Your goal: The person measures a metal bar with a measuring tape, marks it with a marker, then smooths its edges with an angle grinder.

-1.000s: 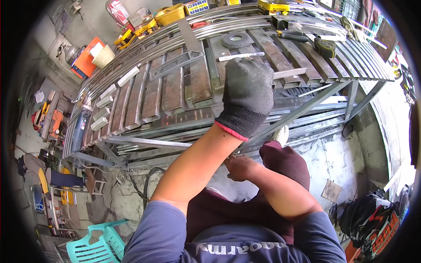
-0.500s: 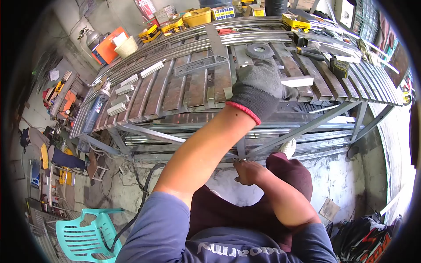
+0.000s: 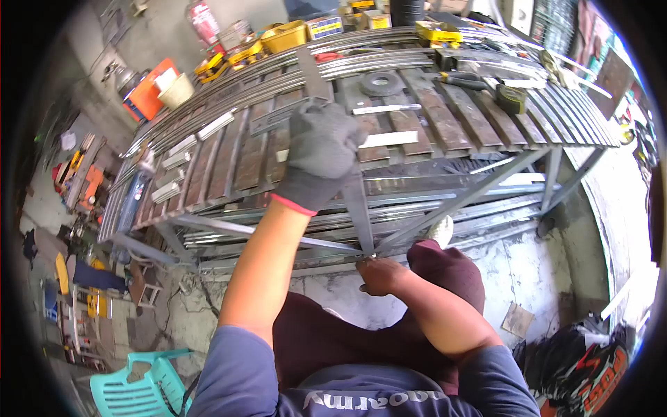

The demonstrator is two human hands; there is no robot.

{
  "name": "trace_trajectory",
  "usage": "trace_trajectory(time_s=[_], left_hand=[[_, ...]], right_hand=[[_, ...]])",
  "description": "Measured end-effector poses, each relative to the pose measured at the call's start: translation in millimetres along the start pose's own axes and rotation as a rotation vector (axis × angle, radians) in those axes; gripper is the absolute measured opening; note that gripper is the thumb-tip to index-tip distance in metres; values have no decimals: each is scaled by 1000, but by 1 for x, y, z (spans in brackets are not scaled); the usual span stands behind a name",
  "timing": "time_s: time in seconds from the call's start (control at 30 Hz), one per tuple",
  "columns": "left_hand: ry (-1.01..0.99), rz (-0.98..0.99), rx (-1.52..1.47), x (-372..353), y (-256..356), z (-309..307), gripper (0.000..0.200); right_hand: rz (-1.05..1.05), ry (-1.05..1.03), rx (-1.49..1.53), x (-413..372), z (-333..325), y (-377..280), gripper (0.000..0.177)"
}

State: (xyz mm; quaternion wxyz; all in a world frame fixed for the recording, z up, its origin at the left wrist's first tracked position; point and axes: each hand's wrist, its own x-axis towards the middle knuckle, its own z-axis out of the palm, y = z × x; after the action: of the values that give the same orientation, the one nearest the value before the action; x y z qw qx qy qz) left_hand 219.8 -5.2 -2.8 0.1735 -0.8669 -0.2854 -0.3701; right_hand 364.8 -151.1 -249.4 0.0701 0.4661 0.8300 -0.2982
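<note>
My left hand (image 3: pixel 323 142), in a dark grey glove with a red cuff edge, is closed over a thin white strip (image 3: pixel 392 139) at the table's front edge. The strip sticks out on both sides of the glove; the fingertips are hidden. Just behind the glove lies a metal square (image 3: pixel 316 76), its corner partly covered. A white pen-like stick (image 3: pixel 385 108) is on the slats to the right, in front of a grinding disc (image 3: pixel 382 84). My bare right hand (image 3: pixel 382 276) is low near my knee, in front of the table leg, fingers curled; their contents cannot be made out.
The slatted metal table (image 3: pixel 445 135) carries short white pieces (image 3: pixel 182 146), a tape measure (image 3: pixel 511 99), a dark-handled tool (image 3: pixel 464 80) and long tubes. Yellow bins (image 3: pixel 283 36) line its back. A green chair (image 3: pixel 135 389) stands lower left, a black bag (image 3: pixel 583 375) lower right.
My left hand has moved left together with the white strip, uncovering the pen-like stick. The view has shifted slightly. My right hand stays by the table leg.
</note>
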Motion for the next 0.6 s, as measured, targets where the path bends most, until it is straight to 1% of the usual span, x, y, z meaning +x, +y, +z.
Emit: trace_trajectory(time_s=[0.03, 0.07, 0.17, 0.2, 0.27, 0.33, 0.37, 0.4, 0.43, 0.47, 0.5, 0.53, 0.57, 0.6], left_hand=[[0, -16, -74, 4, 5, -1, 25], [-47, -83, -43, 3, 12, -6, 26], [-186, -138, -19, 1, 7, -18, 27], [-96, -88, 61, -2, 2, -23, 31], [89, 4, 231, -12, -16, -34, 46], [-22, -41, 392, -33, -53, -52, 58], [-83, -78, 489, -47, -71, -61, 65], [-128, -101, 461, -63, -89, -64, 67], [-119, -116, 324, -74, -102, -64, 67], [-104, -143, 194, -81, -108, -62, 67], [-79, -173, 68, -86, -110, -64, 67], [-135, -219, -9, -85, -106, -68, 67], [-183, -260, -94, -83, -101, -69, 66], [-157, -291, -142, -84, -99, -69, 66]], right_hand=[[4, 9, -2, -2, 2, 1, 54], [-9, 3, 18, -2, 2, 3, 53], [21, -73, 99, -10, -16, 5, 53], [19, 5, 88, -19, -21, 5, 51], [-6, 123, 164, -35, -35, 16, 52], [-96, 289, 251, -54, -35, 37, 58], [-127, 284, 335, -59, -39, 50, 62], [-28, 301, 369, -85, -70, 32, 59], [8, 332, 444, -91, -80, 30, 55], [87, 338, 430, -83, -72, 39, 56], [117, 376, 350, -75, -59, 46, 61], [223, 245, 177, -65, -52, 52, 68], [184, 272, -43, -46, -15, 79, 64], [172, 128, -150, -32, 0, 89, 64]])
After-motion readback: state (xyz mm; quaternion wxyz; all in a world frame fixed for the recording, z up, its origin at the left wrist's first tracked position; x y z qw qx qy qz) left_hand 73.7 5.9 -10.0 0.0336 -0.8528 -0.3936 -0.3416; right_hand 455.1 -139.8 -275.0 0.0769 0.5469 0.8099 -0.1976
